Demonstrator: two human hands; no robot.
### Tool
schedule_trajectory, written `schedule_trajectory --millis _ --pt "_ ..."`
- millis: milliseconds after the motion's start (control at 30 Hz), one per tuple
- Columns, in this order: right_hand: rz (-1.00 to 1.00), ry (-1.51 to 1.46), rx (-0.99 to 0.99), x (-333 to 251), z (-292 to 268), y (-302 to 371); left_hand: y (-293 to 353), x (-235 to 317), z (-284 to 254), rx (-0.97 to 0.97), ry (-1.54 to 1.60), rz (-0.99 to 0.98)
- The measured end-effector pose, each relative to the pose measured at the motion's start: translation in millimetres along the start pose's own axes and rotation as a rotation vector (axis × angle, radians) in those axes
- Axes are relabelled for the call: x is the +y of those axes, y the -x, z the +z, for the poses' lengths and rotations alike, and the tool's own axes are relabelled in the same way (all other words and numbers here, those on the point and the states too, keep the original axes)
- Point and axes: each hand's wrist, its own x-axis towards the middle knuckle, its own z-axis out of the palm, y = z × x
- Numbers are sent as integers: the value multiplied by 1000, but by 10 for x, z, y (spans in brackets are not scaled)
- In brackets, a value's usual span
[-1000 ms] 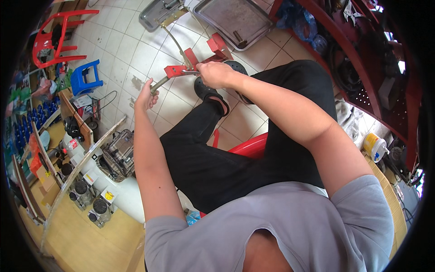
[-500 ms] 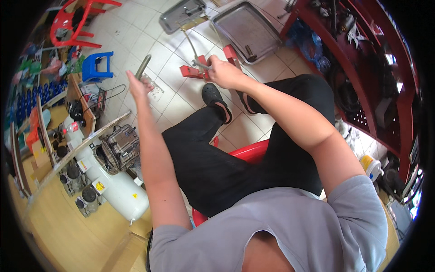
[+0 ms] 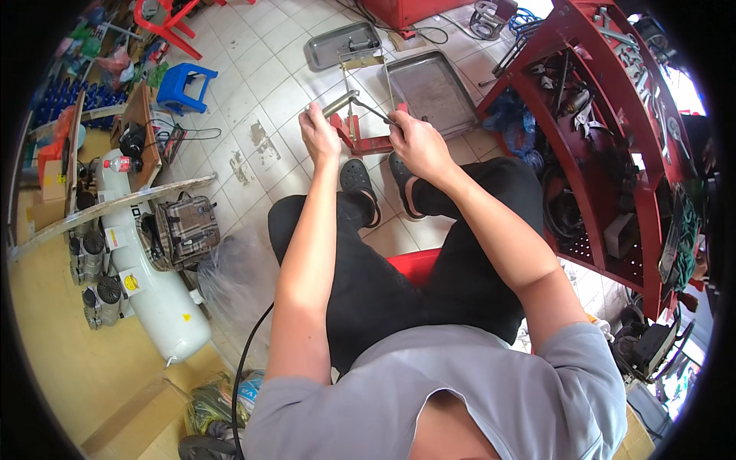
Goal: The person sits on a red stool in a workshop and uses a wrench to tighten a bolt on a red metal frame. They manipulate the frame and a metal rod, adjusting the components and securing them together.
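Observation:
My left hand (image 3: 320,138) is closed around a shiny metal cylinder (image 3: 339,103), its free end pointing away to the right. In my right hand (image 3: 420,146) is a slim dark wrench (image 3: 371,110), whose far end meets the tip of the cylinder; its exact head shape is too small to tell. Just beyond and below both hands, a red metal stand (image 3: 376,146) rests on the floor in front of my shoes. Thin upright rods rise from it to a brass-coloured crossbar (image 3: 363,62). My right hand hides part of the stand.
Two metal trays, one small (image 3: 320,52) and one large (image 3: 452,126), lie beyond the stand. A red tool rack (image 3: 498,100) stands at the right. To the left are a blue stool (image 3: 184,86), a white compressor tank (image 3: 172,322) and a checked bag (image 3: 188,230).
My left hand has swung right with the cylinder, toward my right hand. The wrench has lifted from beside the red stand and now meets the cylinder. The view has shifted.

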Motion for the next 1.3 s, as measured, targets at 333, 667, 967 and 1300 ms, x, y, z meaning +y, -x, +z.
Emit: schedule_trajectory --millis 333,667,967,1300 --pt "250 -391 72 275 92 225 421 -116 294 -283 420 -622" --pt "547 -949 267 431 226 276 1121 -176 796 -346 665 -624" --pt "650 -755 168 562 245 86 1004 -493 889 -524 574 -516" --pt "649 488 -234 2077 232 -1022 1138 -443 859 -1447 -724 56"
